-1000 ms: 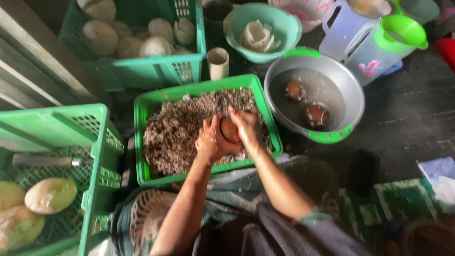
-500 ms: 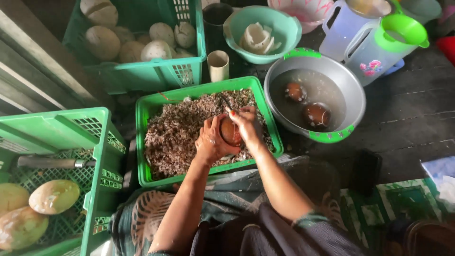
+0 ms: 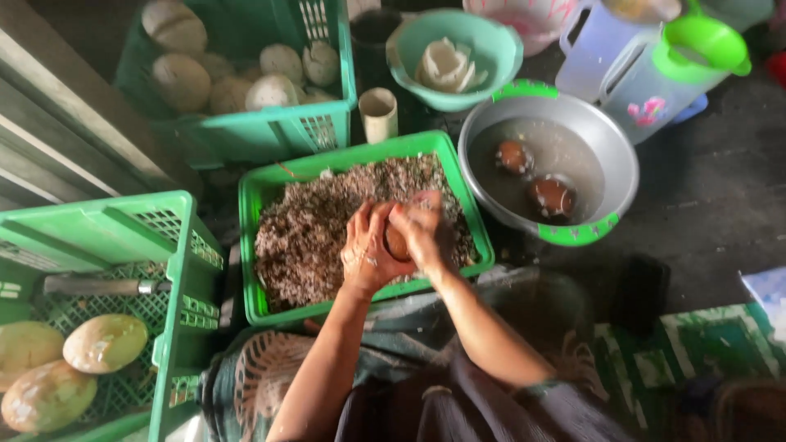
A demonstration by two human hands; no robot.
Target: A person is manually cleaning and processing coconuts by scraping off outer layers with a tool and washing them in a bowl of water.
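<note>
Hands [image 3: 399, 245] around brown coconut [image 3: 398, 243] over green tray [image 3: 270, 184].

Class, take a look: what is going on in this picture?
A seated person holds a small brown round object between the left hand and the right hand, over a green tray of brownish shavings. Beside it, two similar brown pieces sit in water in a metal basin.

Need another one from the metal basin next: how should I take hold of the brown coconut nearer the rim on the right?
Come from straight above. The brown coconut sits low in cloudy water in the metal basin, so only its rounded top shows; spread fingers around its widest part. The basin wall blocks a side approach, and the other coconut lies apart, leaving finger room.
</note>
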